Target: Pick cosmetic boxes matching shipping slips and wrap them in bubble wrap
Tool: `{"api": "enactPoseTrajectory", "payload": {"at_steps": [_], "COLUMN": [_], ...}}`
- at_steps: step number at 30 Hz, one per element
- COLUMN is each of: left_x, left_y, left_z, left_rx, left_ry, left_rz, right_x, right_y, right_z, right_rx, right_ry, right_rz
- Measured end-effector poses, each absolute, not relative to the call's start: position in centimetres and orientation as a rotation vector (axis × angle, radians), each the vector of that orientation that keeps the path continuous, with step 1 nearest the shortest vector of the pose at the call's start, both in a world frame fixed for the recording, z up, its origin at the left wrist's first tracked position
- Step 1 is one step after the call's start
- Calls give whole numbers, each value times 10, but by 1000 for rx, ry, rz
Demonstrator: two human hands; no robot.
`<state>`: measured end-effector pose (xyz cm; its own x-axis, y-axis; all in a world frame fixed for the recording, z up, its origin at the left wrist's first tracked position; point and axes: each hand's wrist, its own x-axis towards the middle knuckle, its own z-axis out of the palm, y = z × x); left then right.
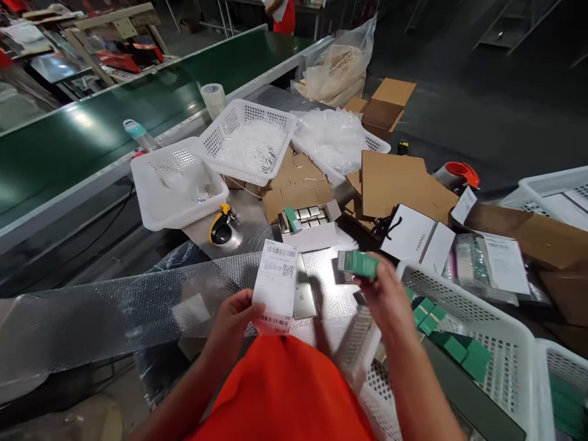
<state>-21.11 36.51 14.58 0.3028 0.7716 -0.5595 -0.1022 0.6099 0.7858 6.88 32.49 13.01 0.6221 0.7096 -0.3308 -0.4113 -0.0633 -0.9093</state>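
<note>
My left hand (243,309) pinches the lower left edge of a white printed label sheet (275,282) with barcodes and QR codes. In my right hand (386,288) is a small green box (361,263) with a pale end, raised above the bubble wrap. Behind the sheet lies a flat metallic-looking box (304,294). An open white carton (315,236) beyond it contains several small shiny boxes, with another green box (291,218) resting at its left side. Right of me, a white perforated basket (505,318) holds several green boxes (475,360).
Bubble wrap (138,306) stretches across the front. A yellow-and-black tape dispenser (223,229), white baskets (154,208), flattened cardboard (390,184) and a white paper bag (408,233) surround the work area. Behind runs a green conveyor (114,104); a person in red (285,17) stands past it.
</note>
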Motion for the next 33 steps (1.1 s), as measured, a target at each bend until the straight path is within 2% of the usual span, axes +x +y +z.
{"api": "enactPoseTrajectory", "payload": {"at_steps": [4,6,8,13,17,24,28,33], "left_x": [-210,-210,-209,-211,-215,-211,-203,-198], "left_y": [365,364,364,364,362,368,371,369], "left_z": [145,147,150,156,154,155,159,165], "left_rx": [717,713,698,662,652,675,726,761], "left_ry": [1142,1158,1174,1220,1277,1251,1203,1158], "left_rz": [664,673,678,679,671,569,546,545], "right_x": [120,132,136,135,133,101,75,66], "right_y": [373,397,416,441,436,335,283,290], "right_z": [102,88,75,42,39,62,47,18], "right_rx": [-2056,-2358,-2507,-2623,-2608,-2508,-2524,-2528], "right_ry": [-888,-1193,-1334,-1379,-1355,-1122,-978,-824], "right_rz": [303,204,244,396,406,198,286,434]}}
